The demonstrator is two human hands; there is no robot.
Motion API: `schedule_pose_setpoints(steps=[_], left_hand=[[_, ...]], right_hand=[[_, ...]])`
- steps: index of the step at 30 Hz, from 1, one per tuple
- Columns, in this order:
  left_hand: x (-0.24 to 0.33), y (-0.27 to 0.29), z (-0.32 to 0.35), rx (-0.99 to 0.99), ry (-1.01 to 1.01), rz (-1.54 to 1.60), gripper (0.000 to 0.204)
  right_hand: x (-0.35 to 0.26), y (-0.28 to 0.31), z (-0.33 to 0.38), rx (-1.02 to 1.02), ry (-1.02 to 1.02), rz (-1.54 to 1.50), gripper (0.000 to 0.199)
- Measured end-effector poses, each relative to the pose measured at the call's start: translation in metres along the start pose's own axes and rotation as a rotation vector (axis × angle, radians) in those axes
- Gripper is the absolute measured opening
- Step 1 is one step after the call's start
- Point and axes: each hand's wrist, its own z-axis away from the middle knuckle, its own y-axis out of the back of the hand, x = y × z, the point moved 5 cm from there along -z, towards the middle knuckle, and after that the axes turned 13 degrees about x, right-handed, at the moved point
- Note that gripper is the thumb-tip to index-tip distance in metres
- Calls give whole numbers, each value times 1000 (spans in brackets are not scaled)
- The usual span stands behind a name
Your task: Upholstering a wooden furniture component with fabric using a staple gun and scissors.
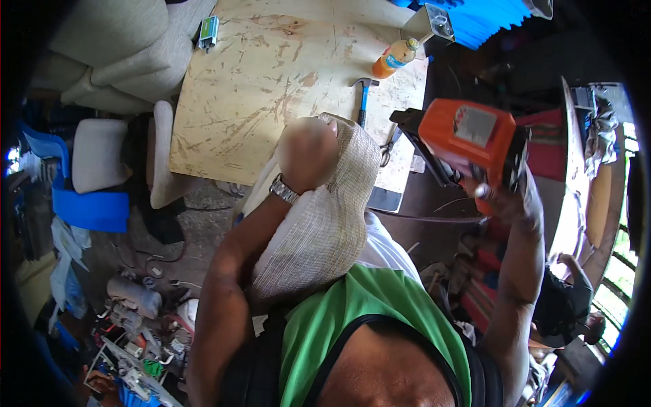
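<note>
A padded piece covered in beige woven fabric (325, 237) leans between my body and the table edge. My left hand (308, 152), with a metal watch at the wrist, is closed on its upper part; a blur covers most of the fingers. Raised at the right, off the table, an orange and black cordless nail gun (468, 136) is gripped in my right hand (505, 203). Its dark nose points left toward the padded piece. On the table, a claw hammer (363, 102) with a blue and black handle lies just beyond the padded piece, with pincers (389, 146) beside it.
The worn wooden table (237, 115) carries a bottle of orange liquid (395, 59), a metal tin (428, 24) and a small green box (208, 31). Upholstered seating (115, 41) stands at left. Tools and scrap (142, 332) litter the lower left floor. Another person (566, 305) is at right.
</note>
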Motion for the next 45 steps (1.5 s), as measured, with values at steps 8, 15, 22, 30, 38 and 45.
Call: schedule_pose_setpoints(steps=[8, 15, 22, 30, 38, 45], left_hand=[[-28, -27, -1, -287, -61, 2, 33], [-17, -12, 1, -322, -32, 101, 30], [-25, -12, 5, -210, -228, 33, 16], [-43, -28, 13, -144, -275, 193, 14], [-51, -41, 8, -157, -15, 244, 33], [-79, -55, 9, 11, 35, 411, 30]], right_hand=[[-24, -64, -82, -454, -510, -297, 49], [-47, -102, -117, -802, -575, 140, 45], [-65, -125, -133, -917, -521, 347, 46], [-62, -142, -142, -988, -432, 447, 58], [-81, -139, -132, -1057, -519, 520, 46], [-92, -132, -128, -1124, -477, 439, 42]])
